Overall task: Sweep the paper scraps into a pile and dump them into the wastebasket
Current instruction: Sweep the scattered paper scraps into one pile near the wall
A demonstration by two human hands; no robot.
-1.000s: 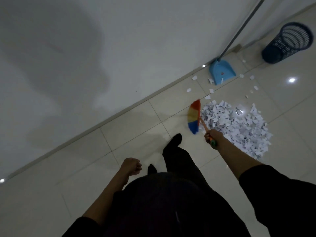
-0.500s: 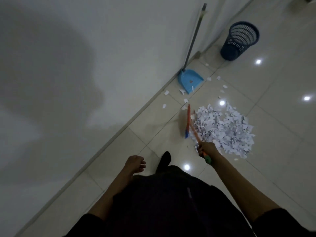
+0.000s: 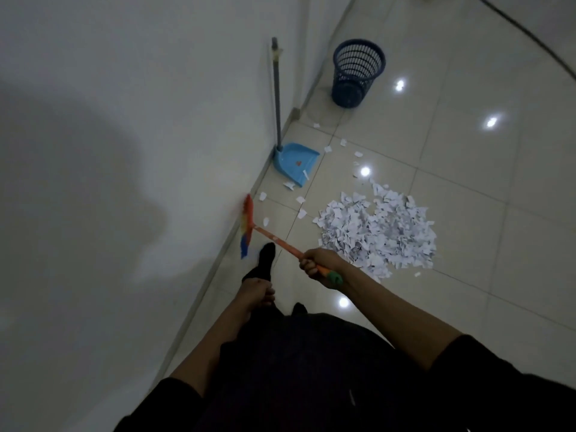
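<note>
A big pile of white paper scraps [image 3: 378, 230] lies on the tiled floor. Several loose scraps [image 3: 300, 200] are scattered between the pile and the wall. My right hand [image 3: 318, 265] grips the orange handle of a short broom with a rainbow brush head [image 3: 247, 229], which is swung left against the wall's base. My left hand [image 3: 257, 293] hangs by my leg, fingers loosely curled, holding nothing. A blue dustpan [image 3: 296, 163] with a long grey handle leans on the wall. The dark blue mesh wastebasket [image 3: 357, 71] stands further along the wall.
The white wall [image 3: 140, 151] runs along the left, meeting the floor at a grey skirting. My foot in a dark sock [image 3: 266, 258] stands just right of the brush head. A cable [image 3: 530, 32] crosses the floor at the top right.
The broom head swung from the pile's left edge to the wall. My view turned, so dustpan and basket sit more central. My left hand stayed at my side.
</note>
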